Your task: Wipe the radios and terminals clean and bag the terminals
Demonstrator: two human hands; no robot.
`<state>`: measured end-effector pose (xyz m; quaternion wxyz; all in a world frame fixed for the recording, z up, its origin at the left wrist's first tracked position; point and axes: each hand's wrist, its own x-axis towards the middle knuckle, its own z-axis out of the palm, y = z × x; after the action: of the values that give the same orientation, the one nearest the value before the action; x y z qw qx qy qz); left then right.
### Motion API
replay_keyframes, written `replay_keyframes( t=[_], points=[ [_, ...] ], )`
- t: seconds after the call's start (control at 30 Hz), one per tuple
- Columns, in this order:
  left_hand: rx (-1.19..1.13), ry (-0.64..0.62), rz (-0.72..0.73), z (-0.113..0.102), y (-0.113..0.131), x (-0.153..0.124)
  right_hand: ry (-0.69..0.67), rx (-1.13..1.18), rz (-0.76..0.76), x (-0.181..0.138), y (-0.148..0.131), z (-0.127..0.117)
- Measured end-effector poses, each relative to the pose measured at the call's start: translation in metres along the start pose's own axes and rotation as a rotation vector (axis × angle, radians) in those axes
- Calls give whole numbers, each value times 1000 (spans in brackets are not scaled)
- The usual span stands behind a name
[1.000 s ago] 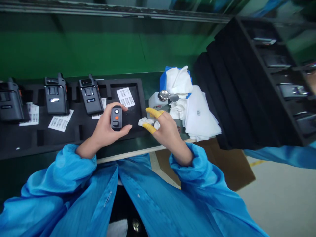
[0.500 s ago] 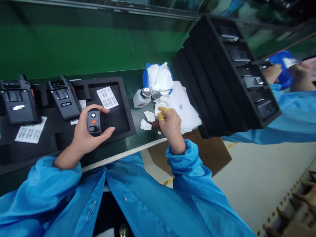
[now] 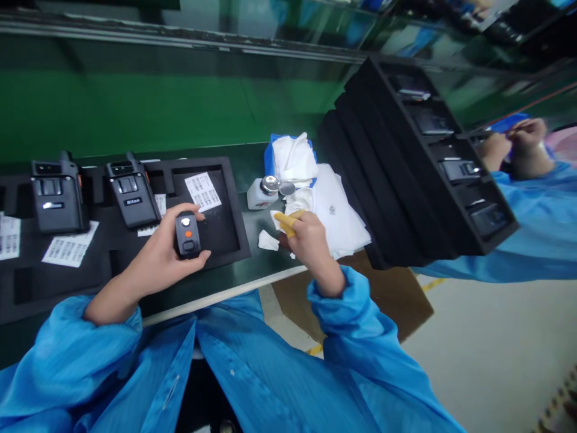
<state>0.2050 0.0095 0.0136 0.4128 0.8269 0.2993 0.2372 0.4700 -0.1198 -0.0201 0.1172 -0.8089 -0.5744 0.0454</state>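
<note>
My left hand [image 3: 160, 252] is wrapped round a black two-way radio [image 3: 187, 234], its end with an orange button facing up, over the right part of a black foam tray [image 3: 241, 234]. Yellow finger cots cover fingertips of my right hand [image 3: 309, 237], which pinches a small piece of white wipe [image 3: 274, 219]. Another scrap of wipe [image 3: 268, 241] lies on the bench just below it. Behind that hand are a white pump bottle [image 3: 260, 195] with a metal top and a blue box [image 3: 269, 157] filled with white wipes.
Two more radios, one marked Riton [image 3: 134, 202], rest in the tray among white barcode labels [image 3: 202, 191]. White sheets [image 3: 340, 210] lie right of my right hand. Beyond leans a stack of black trays [image 3: 383, 180]; a co-worker's hands [image 3: 525, 141] are past it. A cardboard box [image 3: 387, 294] stands below.
My right hand has picked up the upper scrap of wipe from the bench. My left hand keeps hold of the radio, now turned slightly. The whole view has shifted a little.
</note>
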Motion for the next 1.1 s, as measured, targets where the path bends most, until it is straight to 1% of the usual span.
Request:
replay_keyframes(
  t=[0.03,0.1,0.13,0.17,0.2,0.27,0.33,0.43,0.57,0.63,0.7,0.8,0.87,0.93,1.0,1.1],
  points=[
    [15,0,-3,0,1,1,83,23,-20,0,-2,-11],
    [48,42,-1,2,2,2,260,57,-50,6,-8,-29],
    [65,76,3,4,2,3,319,59,-56,12,-11,-35],
    [78,110,8,7,3,3,340,46,-54,20,-15,-39],
    [86,137,17,10,3,3,330,25,-52,29,-19,-41],
    [89,164,45,15,4,2,251,-22,-72,46,-25,-38],
    [79,162,86,17,4,-1,182,-70,-135,57,-27,-33],
    [51,139,153,16,2,-5,180,-129,-203,64,-24,-25],
    [12,119,183,13,-1,-7,173,-156,-168,65,-22,-27],
    [-9,111,187,12,-2,-8,212,-124,-178,59,-30,-33],
    [-23,106,196,12,-3,-8,281,-67,-254,48,-46,-41],
    [-19,113,206,14,-5,-9,397,-2,-476,26,-79,-48],
    [-13,124,212,14,-6,-8,493,33,-638,15,-100,-49],
    [-11,129,218,15,-6,-8,548,59,-757,9,-116,-46],
    [-14,132,219,15,-5,-7,541,64,-810,8,-124,-43],
    [-14,136,232,16,-5,-6,520,38,-808,10,-124,-41]
  ],
)
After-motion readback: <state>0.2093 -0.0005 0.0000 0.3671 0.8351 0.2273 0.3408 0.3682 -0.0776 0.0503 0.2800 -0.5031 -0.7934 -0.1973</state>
